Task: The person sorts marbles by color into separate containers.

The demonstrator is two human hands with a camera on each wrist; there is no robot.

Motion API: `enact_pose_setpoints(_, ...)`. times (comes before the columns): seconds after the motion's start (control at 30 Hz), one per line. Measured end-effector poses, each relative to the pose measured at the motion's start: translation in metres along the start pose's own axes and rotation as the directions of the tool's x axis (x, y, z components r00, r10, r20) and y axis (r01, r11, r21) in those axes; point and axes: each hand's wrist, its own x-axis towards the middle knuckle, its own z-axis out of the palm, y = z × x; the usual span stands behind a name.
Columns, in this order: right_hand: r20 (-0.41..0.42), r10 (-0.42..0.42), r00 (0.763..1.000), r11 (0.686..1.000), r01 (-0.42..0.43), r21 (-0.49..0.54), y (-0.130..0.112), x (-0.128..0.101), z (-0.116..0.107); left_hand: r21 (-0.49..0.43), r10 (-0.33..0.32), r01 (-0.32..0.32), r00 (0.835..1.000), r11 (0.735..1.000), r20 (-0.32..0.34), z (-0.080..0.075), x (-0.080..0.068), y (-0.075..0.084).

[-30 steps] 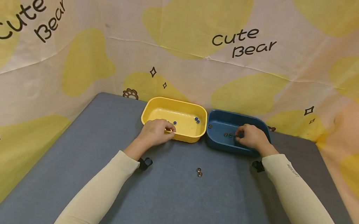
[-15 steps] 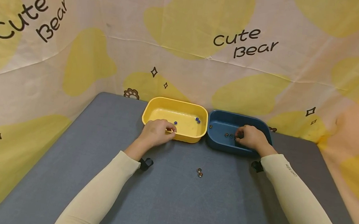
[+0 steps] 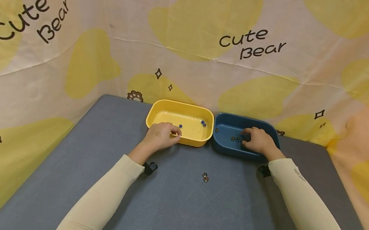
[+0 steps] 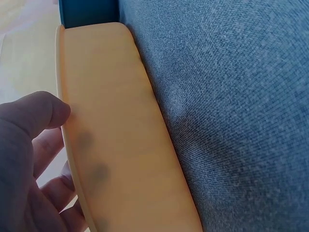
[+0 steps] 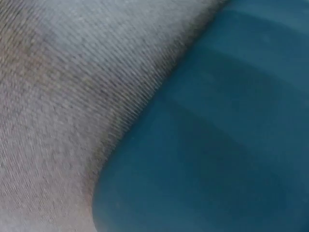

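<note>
A yellow bin (image 3: 181, 104) and a blue bin (image 3: 226, 120) stand side by side at the table's far edge. My left hand (image 3: 174, 134) rests over the yellow bin's near rim with its fingers loosely curled inside. In the left wrist view the thumb (image 4: 41, 113) touches the rim of the yellow wall (image 4: 116, 145), and nothing shows between thumb and fingers. My right hand (image 3: 247, 138) reaches into the blue bin, its fingertips hidden. Blue beads (image 3: 203, 123) lie in the yellow bin. Small metal pieces (image 3: 234, 138) lie in the blue one.
Two small metal pieces (image 3: 205, 177) lie on the grey-blue table cloth (image 3: 177, 208) between my forearms. A printed curtain (image 3: 190, 39) closes off the back and sides. The right wrist view shows only the blue wall (image 5: 231, 145) and cloth (image 5: 72, 96).
The right hand's fingers have crept slightly further left inside the blue bin. The left hand has stayed at the yellow rim.
</note>
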Motion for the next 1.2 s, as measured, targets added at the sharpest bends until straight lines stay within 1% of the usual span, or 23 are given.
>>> enact_pose_setpoints(0.2,0.015,0.020,1.000,0.998,-0.021,0.063,-0.001,-0.004,-0.009,0.006,-0.008,0.008,1.000,1.000,0.005,-0.001,0.000,-0.001)
enact_pose_setpoints(0.4,0.024,0.013,1.000,0.994,-0.015,0.104,-0.006,-0.013,-0.018,0.002,-0.020,0.019,1.000,1.000,0.017,-0.002,0.000,-0.001)
enact_pose_setpoints(0.57,-0.008,0.007,1.000,0.992,-0.005,0.127,-0.011,-0.024,-0.023,0.002,-0.021,0.021,1.000,1.000,0.023,-0.002,-0.001,0.000)
enact_pose_setpoints(0.7,-0.042,0.004,0.999,0.992,0.002,0.125,-0.015,-0.034,-0.026,0.006,-0.018,0.018,1.000,1.000,0.022,-0.001,-0.001,0.000)
enact_pose_setpoints(0.87,-0.058,0.006,0.998,0.993,0.001,0.117,-0.020,-0.044,-0.029,0.010,-0.023,0.023,0.999,1.000,0.024,-0.001,0.000,0.000)
enact_pose_setpoints(1.0,-0.068,-0.012,0.998,0.994,0.019,0.104,-0.022,-0.053,-0.030,0.009,-0.020,0.020,1.000,1.000,0.020,0.000,0.000,0.000)
enact_pose_setpoints(1.2,-0.127,-0.051,0.991,0.996,0.060,0.071,-0.030,-0.067,-0.030,0.003,-0.016,0.016,1.000,1.000,0.005,0.001,0.001,0.001)
